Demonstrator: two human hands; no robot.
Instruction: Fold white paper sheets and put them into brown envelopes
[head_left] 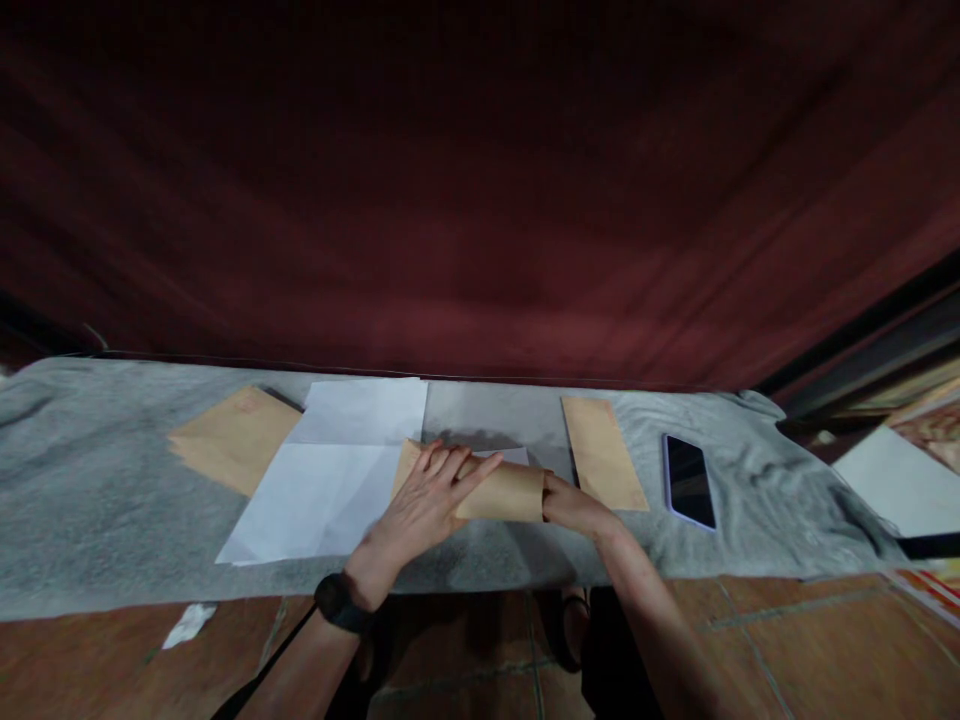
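Observation:
A brown envelope (501,490) lies on the grey cloth (90,480) in front of me. My left hand (427,500) rests flat on its left end, fingers stretched out. My right hand (570,503) reaches into the envelope's open right end, so its fingers are hidden inside. A bit of white paper (510,456) shows just behind the envelope. White sheets (330,480) lie unfolded to the left of it.
A stack of brown envelopes (232,438) lies at the left, and another brown envelope (602,452) at the right, beside a dark phone (688,480). A red curtain hangs behind the cloth. Tiled floor runs along the near edge, with a scrap of paper (187,623).

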